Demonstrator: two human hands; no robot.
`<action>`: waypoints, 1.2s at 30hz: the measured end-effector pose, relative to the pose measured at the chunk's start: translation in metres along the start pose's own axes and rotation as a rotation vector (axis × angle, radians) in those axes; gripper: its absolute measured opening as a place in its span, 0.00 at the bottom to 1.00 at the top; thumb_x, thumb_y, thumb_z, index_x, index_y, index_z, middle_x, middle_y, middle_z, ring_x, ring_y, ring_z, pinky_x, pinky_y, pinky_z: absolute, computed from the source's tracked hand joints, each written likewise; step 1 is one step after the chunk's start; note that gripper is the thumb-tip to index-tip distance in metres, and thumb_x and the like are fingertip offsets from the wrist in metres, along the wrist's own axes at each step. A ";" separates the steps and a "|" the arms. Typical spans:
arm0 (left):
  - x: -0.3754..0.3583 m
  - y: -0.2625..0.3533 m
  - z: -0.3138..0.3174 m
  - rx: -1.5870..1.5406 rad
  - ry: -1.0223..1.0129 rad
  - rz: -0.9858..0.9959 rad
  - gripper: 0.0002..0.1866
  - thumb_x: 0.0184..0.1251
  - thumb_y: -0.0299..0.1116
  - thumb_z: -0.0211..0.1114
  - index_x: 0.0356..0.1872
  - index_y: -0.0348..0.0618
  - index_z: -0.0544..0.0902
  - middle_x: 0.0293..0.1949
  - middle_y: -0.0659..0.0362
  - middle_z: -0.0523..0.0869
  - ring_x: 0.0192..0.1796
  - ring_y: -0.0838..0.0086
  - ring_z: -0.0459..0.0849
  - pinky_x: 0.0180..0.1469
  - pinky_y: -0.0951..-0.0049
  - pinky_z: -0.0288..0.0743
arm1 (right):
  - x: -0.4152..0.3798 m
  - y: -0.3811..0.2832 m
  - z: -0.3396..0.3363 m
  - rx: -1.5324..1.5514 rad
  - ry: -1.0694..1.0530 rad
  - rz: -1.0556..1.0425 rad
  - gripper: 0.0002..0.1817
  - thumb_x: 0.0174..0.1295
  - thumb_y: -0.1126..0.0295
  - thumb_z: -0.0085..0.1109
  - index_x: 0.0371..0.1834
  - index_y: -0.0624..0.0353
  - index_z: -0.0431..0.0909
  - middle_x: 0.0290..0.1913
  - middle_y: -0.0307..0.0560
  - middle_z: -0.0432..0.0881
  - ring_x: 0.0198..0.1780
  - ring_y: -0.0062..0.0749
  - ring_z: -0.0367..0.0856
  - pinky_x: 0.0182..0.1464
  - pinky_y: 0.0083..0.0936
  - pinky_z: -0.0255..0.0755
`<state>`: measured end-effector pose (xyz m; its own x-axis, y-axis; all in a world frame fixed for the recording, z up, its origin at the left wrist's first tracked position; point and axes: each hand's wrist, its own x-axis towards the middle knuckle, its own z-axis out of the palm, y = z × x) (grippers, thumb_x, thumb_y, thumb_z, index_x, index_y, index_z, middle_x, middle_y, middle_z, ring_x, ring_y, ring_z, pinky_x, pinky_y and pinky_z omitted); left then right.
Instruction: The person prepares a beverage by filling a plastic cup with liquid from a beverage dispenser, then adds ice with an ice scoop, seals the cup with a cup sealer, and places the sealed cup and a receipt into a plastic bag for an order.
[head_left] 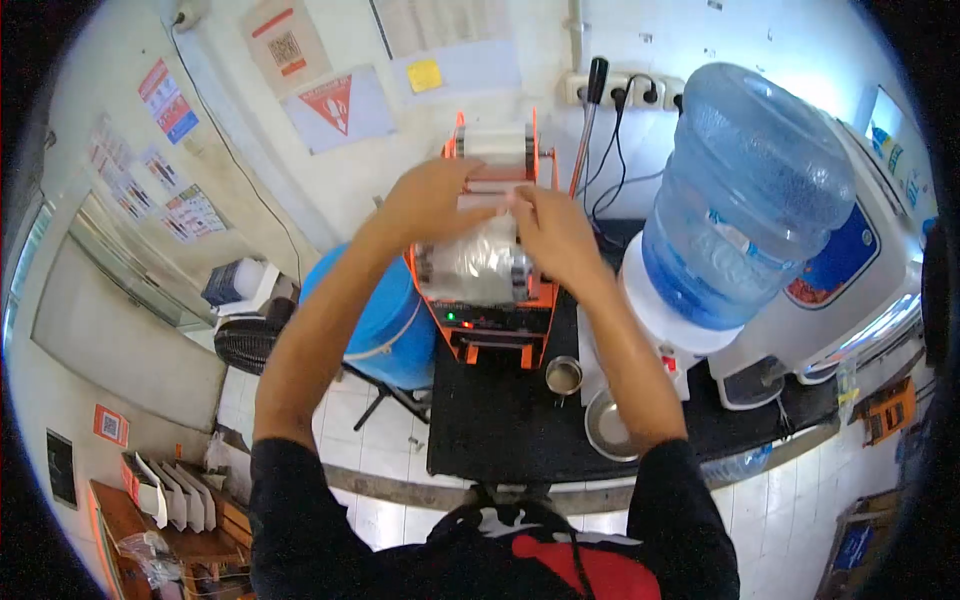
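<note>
An orange cup sealing machine point(545, 300) stands on the black counter against the wall, its green and red indicator lights lit. A pale roll point(495, 148) sits at its top, and clear plastic film point(480, 262) covers the lower front roller. My left hand point(440, 200) reaches over the machine's left side, with fingers and thumb apart above the film. My right hand point(553, 232) is at the right side, thumb and forefinger pinched together near the middle, apparently on the film's edge. Just behind my right hand rises the machine's lever point(597, 80) with a black grip.
A water dispenser with a large blue bottle point(750, 200) stands close on the right, beside a white appliance point(840, 270). A small metal cup point(563, 375) and a round metal dish point(608, 428) lie near the counter's front. A blue barrel point(390, 330) is left; cables point(622, 150) hang behind.
</note>
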<state>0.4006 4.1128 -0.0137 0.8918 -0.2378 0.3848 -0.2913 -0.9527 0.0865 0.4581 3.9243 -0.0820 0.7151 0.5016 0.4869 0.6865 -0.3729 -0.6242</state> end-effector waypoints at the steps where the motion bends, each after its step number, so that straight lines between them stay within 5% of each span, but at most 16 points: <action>1: -0.022 0.014 -0.006 0.020 0.005 0.093 0.44 0.46 0.60 0.72 0.58 0.36 0.75 0.46 0.47 0.82 0.53 0.53 0.80 0.56 0.59 0.72 | -0.015 -0.011 -0.001 -0.110 0.159 -0.210 0.24 0.61 0.54 0.54 0.52 0.63 0.77 0.47 0.63 0.81 0.53 0.56 0.77 0.59 0.54 0.66; 2: -0.042 0.026 -0.007 0.038 -0.001 0.187 0.47 0.40 0.57 0.76 0.60 0.36 0.72 0.51 0.47 0.79 0.58 0.51 0.76 0.61 0.57 0.69 | -0.027 -0.020 -0.001 -0.217 0.319 -0.409 0.25 0.60 0.53 0.57 0.52 0.62 0.77 0.48 0.63 0.80 0.55 0.56 0.76 0.60 0.52 0.65; 5: -0.066 0.044 0.009 0.290 0.038 0.164 0.55 0.32 0.50 0.81 0.65 0.35 0.64 0.62 0.45 0.70 0.65 0.51 0.68 0.68 0.53 0.61 | -0.032 -0.023 0.009 -0.237 0.278 -0.403 0.25 0.58 0.50 0.59 0.47 0.62 0.80 0.47 0.60 0.79 0.56 0.54 0.74 0.60 0.50 0.63; 8: -0.052 0.042 0.009 0.133 -0.068 0.102 0.60 0.24 0.43 0.83 0.66 0.34 0.61 0.63 0.45 0.68 0.66 0.50 0.66 0.68 0.52 0.60 | -0.020 -0.024 0.008 -0.269 0.175 -0.319 0.22 0.59 0.57 0.60 0.48 0.66 0.77 0.47 0.58 0.80 0.52 0.53 0.75 0.58 0.46 0.63; 12: -0.036 0.027 0.007 0.001 -0.127 0.172 0.53 0.28 0.49 0.80 0.60 0.32 0.68 0.58 0.43 0.73 0.63 0.51 0.71 0.64 0.57 0.66 | -0.005 -0.019 0.006 -0.224 -0.005 -0.203 0.25 0.63 0.49 0.53 0.46 0.62 0.81 0.38 0.62 0.83 0.47 0.56 0.80 0.53 0.49 0.70; 16: -0.013 0.009 0.003 -0.054 -0.422 0.119 0.47 0.29 0.53 0.79 0.53 0.32 0.74 0.51 0.42 0.79 0.55 0.50 0.78 0.58 0.59 0.71 | 0.022 -0.027 -0.017 -0.225 -0.215 -0.010 0.22 0.65 0.48 0.50 0.45 0.52 0.83 0.35 0.60 0.84 0.40 0.54 0.83 0.45 0.45 0.75; 17: -0.010 0.004 0.008 -0.072 -0.429 0.129 0.47 0.29 0.53 0.79 0.52 0.32 0.76 0.50 0.42 0.80 0.53 0.49 0.79 0.57 0.60 0.72 | 0.030 -0.028 -0.029 -0.207 -0.186 0.058 0.20 0.64 0.50 0.51 0.46 0.50 0.83 0.37 0.59 0.84 0.42 0.54 0.83 0.47 0.44 0.75; 19: 0.001 -0.003 0.003 -0.105 -0.451 0.127 0.46 0.29 0.53 0.79 0.52 0.33 0.77 0.47 0.42 0.82 0.51 0.49 0.80 0.55 0.60 0.73 | 0.077 0.018 -0.036 -0.009 0.526 -0.026 0.19 0.63 0.53 0.55 0.45 0.56 0.82 0.38 0.59 0.84 0.43 0.57 0.82 0.48 0.43 0.75; 21: 0.006 -0.004 -0.002 -0.154 -0.547 0.118 0.45 0.31 0.54 0.79 0.53 0.34 0.77 0.46 0.42 0.83 0.50 0.50 0.81 0.55 0.61 0.73 | 0.164 0.084 -0.053 -0.329 1.059 -0.202 0.21 0.64 0.54 0.56 0.39 0.67 0.78 0.34 0.59 0.83 0.38 0.54 0.82 0.44 0.42 0.74; 23: 0.012 -0.012 -0.002 -0.187 -0.621 0.097 0.44 0.33 0.54 0.79 0.52 0.34 0.77 0.46 0.43 0.84 0.49 0.52 0.82 0.54 0.61 0.73 | 0.209 0.094 -0.063 0.035 1.046 -0.049 0.23 0.68 0.53 0.52 0.35 0.68 0.77 0.27 0.54 0.81 0.28 0.45 0.79 0.37 0.37 0.74; 24: 0.019 -0.016 0.005 -0.207 -0.669 0.102 0.44 0.34 0.54 0.79 0.52 0.34 0.78 0.46 0.44 0.84 0.48 0.53 0.82 0.54 0.62 0.73 | 0.210 0.077 -0.072 0.456 0.781 0.142 0.24 0.69 0.52 0.50 0.33 0.68 0.77 0.25 0.50 0.79 0.24 0.38 0.77 0.33 0.33 0.73; 25: 0.024 -0.026 0.016 -0.200 -0.693 0.128 0.41 0.37 0.52 0.79 0.52 0.34 0.78 0.47 0.46 0.84 0.49 0.57 0.83 0.54 0.63 0.73 | 0.204 0.068 -0.082 0.854 0.487 0.333 0.25 0.71 0.52 0.48 0.31 0.67 0.77 0.22 0.46 0.78 0.20 0.32 0.75 0.28 0.30 0.72; 27: 0.030 -0.029 0.012 -0.367 -0.780 0.132 0.40 0.38 0.50 0.79 0.52 0.34 0.78 0.48 0.47 0.84 0.50 0.60 0.82 0.55 0.64 0.73 | 0.157 0.031 -0.082 0.650 0.569 0.191 0.25 0.72 0.51 0.47 0.24 0.62 0.74 0.18 0.42 0.73 0.17 0.27 0.69 0.23 0.27 0.66; 30: 0.033 -0.027 0.015 -0.395 -0.871 0.135 0.39 0.40 0.47 0.79 0.55 0.36 0.78 0.50 0.47 0.84 0.53 0.63 0.81 0.57 0.65 0.72 | -0.024 -0.030 -0.048 0.557 0.795 -0.077 0.24 0.73 0.57 0.47 0.17 0.57 0.68 0.15 0.40 0.68 0.17 0.25 0.67 0.22 0.26 0.65; 33: 0.032 -0.025 0.014 -0.350 -0.787 0.189 0.42 0.41 0.47 0.79 0.59 0.38 0.75 0.52 0.49 0.83 0.53 0.63 0.81 0.57 0.64 0.72 | -0.130 -0.025 0.000 0.576 0.919 -0.423 0.22 0.74 0.62 0.47 0.21 0.60 0.71 0.21 0.44 0.75 0.34 0.37 0.78 0.43 0.33 0.72; 36: 0.031 -0.025 0.015 -0.456 -0.777 0.223 0.44 0.42 0.50 0.78 0.61 0.35 0.74 0.57 0.47 0.80 0.58 0.60 0.78 0.61 0.65 0.70 | -0.176 -0.030 0.020 0.471 0.969 -0.292 0.19 0.73 0.63 0.47 0.22 0.59 0.71 0.22 0.43 0.77 0.40 0.40 0.77 0.50 0.37 0.68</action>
<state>0.4412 4.1259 -0.0178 0.7326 -0.6233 -0.2735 -0.4449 -0.7426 0.5007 0.3092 3.8626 -0.1608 0.4758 -0.3758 0.7952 0.8736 0.0966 -0.4770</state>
